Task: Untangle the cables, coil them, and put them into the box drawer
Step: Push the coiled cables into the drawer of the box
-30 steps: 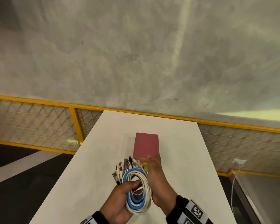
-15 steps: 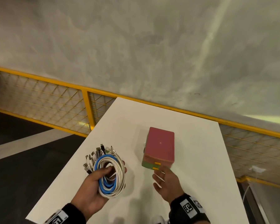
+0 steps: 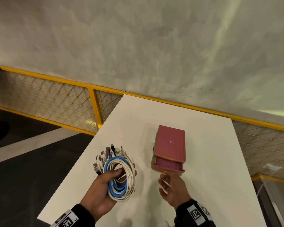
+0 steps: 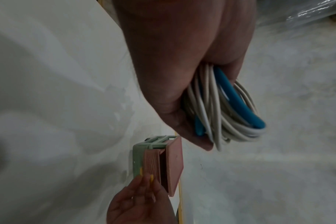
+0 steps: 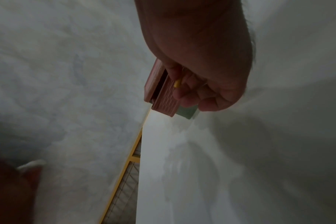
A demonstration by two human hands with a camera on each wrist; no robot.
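A coil of white and blue cables [image 3: 129, 176] with a bunch of plugs at its far end hangs over the table's left part, gripped by my left hand [image 3: 126, 169]. The same coil [image 4: 220, 113] shows in the left wrist view, fingers wrapped through it. To its right a pink box [image 3: 170, 143] stands on the white table [image 3: 211, 185]. Its top drawer [image 3: 167, 164] is pulled partly out toward me. My right hand [image 3: 164, 175] pinches the small yellow handle [image 3: 165, 171] on the drawer front; the right wrist view shows fingers curled at that handle [image 5: 176, 84]. A green drawer sits below.
The table's left edge [image 3: 82, 154] runs close under the coil, with dark floor beyond it. A yellow rail with wire mesh [image 3: 92, 102] runs behind the table, and a grey wall rises above it. Bare tabletop lies between the coil and the box.
My left hand carried the coil to the left, away from the box. My right hand took the yellow handle and the pink drawer has slid out toward me.
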